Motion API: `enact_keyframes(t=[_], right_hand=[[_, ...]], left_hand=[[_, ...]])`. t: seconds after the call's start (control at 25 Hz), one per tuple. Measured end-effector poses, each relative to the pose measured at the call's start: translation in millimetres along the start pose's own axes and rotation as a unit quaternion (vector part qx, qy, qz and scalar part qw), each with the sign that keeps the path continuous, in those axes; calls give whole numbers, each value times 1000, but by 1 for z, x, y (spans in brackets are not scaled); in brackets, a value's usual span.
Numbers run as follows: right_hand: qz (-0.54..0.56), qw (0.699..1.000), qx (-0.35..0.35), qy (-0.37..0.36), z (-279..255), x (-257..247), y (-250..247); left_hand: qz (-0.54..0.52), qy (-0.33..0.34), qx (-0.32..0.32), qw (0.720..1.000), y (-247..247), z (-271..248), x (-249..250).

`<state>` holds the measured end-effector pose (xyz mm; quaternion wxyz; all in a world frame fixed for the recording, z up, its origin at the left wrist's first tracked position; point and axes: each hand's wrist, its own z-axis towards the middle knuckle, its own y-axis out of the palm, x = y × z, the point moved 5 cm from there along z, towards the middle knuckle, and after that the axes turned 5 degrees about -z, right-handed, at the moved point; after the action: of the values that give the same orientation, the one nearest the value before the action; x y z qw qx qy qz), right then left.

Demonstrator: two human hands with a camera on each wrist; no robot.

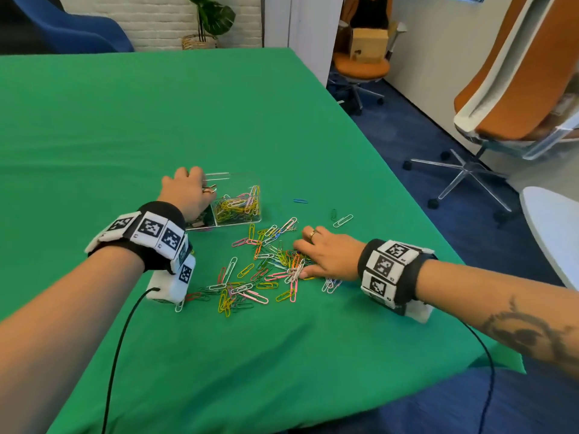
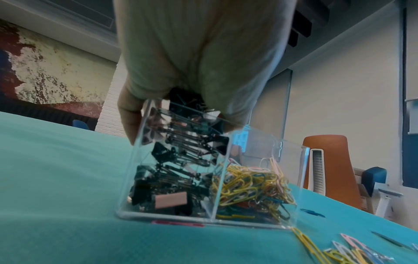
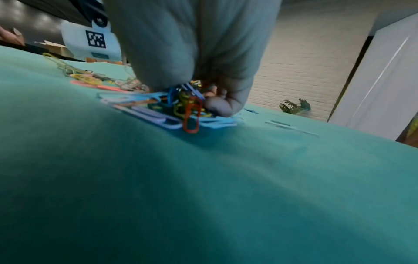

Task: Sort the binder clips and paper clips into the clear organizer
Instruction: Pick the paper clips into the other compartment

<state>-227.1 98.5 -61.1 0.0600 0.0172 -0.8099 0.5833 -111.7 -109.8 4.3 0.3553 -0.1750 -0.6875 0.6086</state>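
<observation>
A clear organizer [image 1: 249,183] with two compartments stands on the green table [image 1: 156,120]. Its left compartment holds black binder clips [image 2: 172,178], and its right one holds coloured paper clips [image 1: 236,206] [image 2: 251,185]. My left hand [image 1: 186,187] [image 2: 192,71] grips the organizer over its left compartment, thumb against the outer wall [image 2: 291,160]. A loose spread of paper clips [image 1: 247,277] lies in front of the organizer. My right hand [image 1: 316,253] [image 3: 192,53] rests on the spread's right side, fingers curled round a bunch of paper clips [image 3: 187,107].
Stray clips lie apart to the right: a blue one [image 1: 300,201] and a white one [image 1: 343,220]. The table's right edge [image 1: 407,189] runs close to my right wrist. Orange office chairs [image 1: 517,89] stand beyond it. A black cable [image 1: 125,339] trails from my left wristband.
</observation>
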Motion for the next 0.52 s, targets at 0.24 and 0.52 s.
enact_keyframes(t=[0.24,0.52], right_hand=[[-23,1000,13,-5,5,-6,-7],[124,990,28,62,8,20,-21]], left_hand=[[12,7,5,1000,0,2,-3],[-11,-13,-4,1000,4,5,-8]])
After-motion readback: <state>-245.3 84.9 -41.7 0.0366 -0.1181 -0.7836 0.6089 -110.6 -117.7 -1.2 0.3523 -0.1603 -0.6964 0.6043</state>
